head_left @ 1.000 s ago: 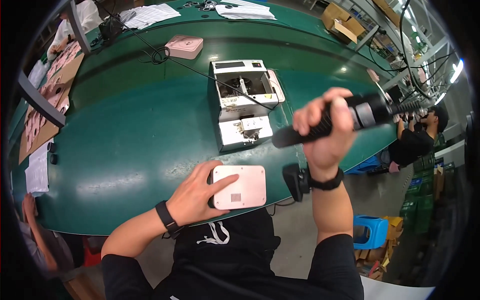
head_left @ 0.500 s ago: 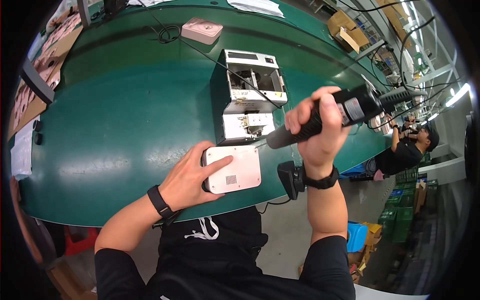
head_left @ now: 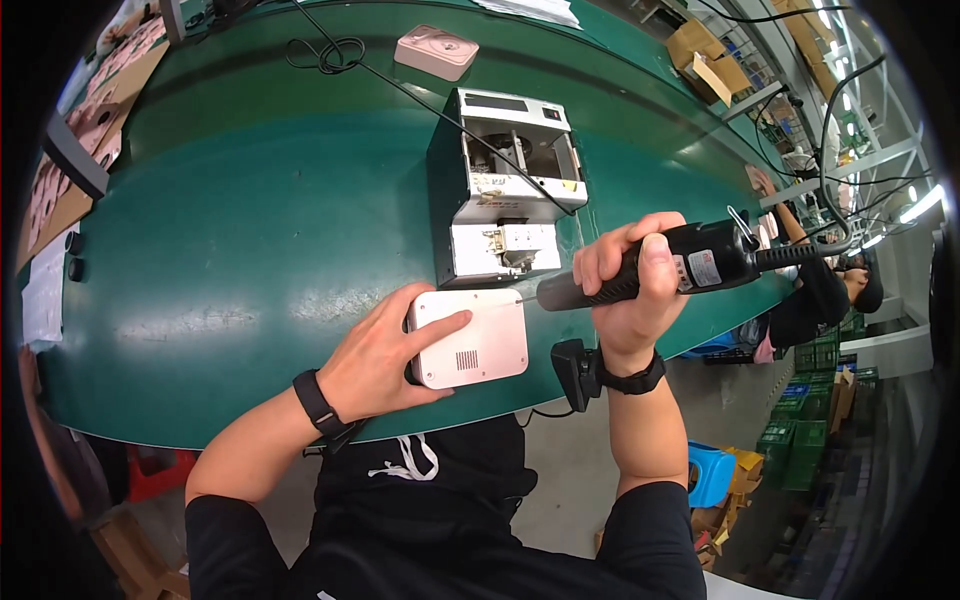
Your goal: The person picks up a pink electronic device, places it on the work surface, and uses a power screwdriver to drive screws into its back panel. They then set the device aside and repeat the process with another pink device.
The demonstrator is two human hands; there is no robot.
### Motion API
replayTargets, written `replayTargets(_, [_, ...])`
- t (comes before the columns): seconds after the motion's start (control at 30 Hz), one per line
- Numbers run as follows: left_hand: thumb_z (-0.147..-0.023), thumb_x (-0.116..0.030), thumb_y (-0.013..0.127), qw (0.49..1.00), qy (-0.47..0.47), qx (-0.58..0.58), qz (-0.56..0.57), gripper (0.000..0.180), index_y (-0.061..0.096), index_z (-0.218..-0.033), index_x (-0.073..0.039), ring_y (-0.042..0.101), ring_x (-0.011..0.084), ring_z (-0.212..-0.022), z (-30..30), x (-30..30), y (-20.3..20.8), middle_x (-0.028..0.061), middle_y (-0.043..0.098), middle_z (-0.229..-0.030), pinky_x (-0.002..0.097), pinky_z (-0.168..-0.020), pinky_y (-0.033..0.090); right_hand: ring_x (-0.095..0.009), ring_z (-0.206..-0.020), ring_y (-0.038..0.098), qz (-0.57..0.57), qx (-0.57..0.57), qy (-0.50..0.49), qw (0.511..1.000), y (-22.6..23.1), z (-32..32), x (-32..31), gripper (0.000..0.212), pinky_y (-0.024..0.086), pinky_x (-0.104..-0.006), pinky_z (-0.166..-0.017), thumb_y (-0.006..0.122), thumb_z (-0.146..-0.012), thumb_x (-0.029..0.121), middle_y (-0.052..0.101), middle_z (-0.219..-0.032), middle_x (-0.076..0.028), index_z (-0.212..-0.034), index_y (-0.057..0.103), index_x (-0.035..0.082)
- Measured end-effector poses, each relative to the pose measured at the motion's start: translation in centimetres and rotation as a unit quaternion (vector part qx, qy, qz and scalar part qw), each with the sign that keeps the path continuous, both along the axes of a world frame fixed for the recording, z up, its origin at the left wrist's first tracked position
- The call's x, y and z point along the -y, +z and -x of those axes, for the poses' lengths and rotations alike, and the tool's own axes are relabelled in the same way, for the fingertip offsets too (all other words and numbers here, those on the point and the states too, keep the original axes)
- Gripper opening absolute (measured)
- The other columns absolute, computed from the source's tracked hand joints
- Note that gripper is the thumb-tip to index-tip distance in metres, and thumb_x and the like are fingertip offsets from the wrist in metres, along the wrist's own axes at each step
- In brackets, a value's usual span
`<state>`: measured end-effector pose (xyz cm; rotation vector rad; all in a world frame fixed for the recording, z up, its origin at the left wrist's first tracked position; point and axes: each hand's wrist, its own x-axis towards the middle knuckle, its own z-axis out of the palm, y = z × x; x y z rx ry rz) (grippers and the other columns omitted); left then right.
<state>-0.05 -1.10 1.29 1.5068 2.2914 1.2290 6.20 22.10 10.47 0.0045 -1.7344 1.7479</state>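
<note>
A pale pink plastic housing [head_left: 492,345] lies at the table's near edge, its underside up, with a slotted vent and small screw holes at the rim. My left hand [head_left: 375,350] grips its left side, thumb at the near edge and index finger laid across the top. My right hand [head_left: 635,275] is wrapped round a black corded electric screwdriver [head_left: 715,257], held nearly level. Its thin bit points left and reaches the housing's far right corner; whether it sits in the screw hole I cannot tell. Just beyond the housing stands a grey and black screw feeder [head_left: 505,240].
A second pink housing [head_left: 437,52] rests on the green table [head_left: 250,220] farther back. The screwdriver's cord [head_left: 400,88] crosses over the feeder. Cardboard with pink parts [head_left: 85,140] is at the left, near two small black round pieces [head_left: 74,256]. A co-worker [head_left: 815,295] sits at the right.
My right hand has lowered and the screwdriver has tipped flatter, its bit now at the housing's far right corner. The left hand keeps its hold. The co-worker has leaned forward.
</note>
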Motion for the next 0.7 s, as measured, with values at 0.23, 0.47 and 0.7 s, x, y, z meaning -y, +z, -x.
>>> replayTargets(0.23, [-0.059, -0.023, 0.087, 1.000, -0.004, 0.020, 0.012, 0.079, 0.059, -0.133, -0.022, 0.055, 0.0385, -0.114, 0.2, -0.1, -0.1, 0.0188, 0.047, -0.131, 0.0435, -0.094, 0.050, -0.017, -0.047, 0.046, 0.006, -0.016, 0.016, 1.000, -0.6, 0.4, -0.1, 0.019, 0.042, -0.0350, -0.048, 0.051, -0.094, 0.025, 0.048, -0.061, -0.007, -0.097, 0.045, 0.007])
replayTargets(0.47, [-0.060, -0.027, 0.087, 1.000, -0.013, -0.015, 0.013, 0.079, 0.058, -0.133, -0.023, 0.055, 0.0369, -0.109, 0.1, -0.7, -0.3, 0.0183, 0.048, -0.124, 0.0441, -0.093, 0.050, -0.018, -0.048, 0.048, 0.000, -0.015, 0.004, 1.000, 2.7, 1.2, 0.4, 0.018, 0.043, -0.0358, -0.048, 0.050, -0.095, 0.024, 0.049, -0.062, -0.007, -0.097, 0.047, 0.007])
replayTargets(0.7, [-0.060, -0.030, 0.086, 0.999, -0.018, -0.033, 0.006, 0.079, 0.057, -0.133, -0.024, 0.055, 0.0367, -0.110, 0.0, -1.9, -0.6, 0.0188, 0.048, -0.124, 0.0440, -0.093, 0.049, -0.018, -0.047, 0.047, 0.001, -0.038, -0.012, 0.999, 3.4, 3.1, 0.3, 0.021, 0.044, -0.0361, -0.049, 0.049, -0.096, 0.026, 0.049, -0.061, -0.007, -0.099, 0.048, 0.006])
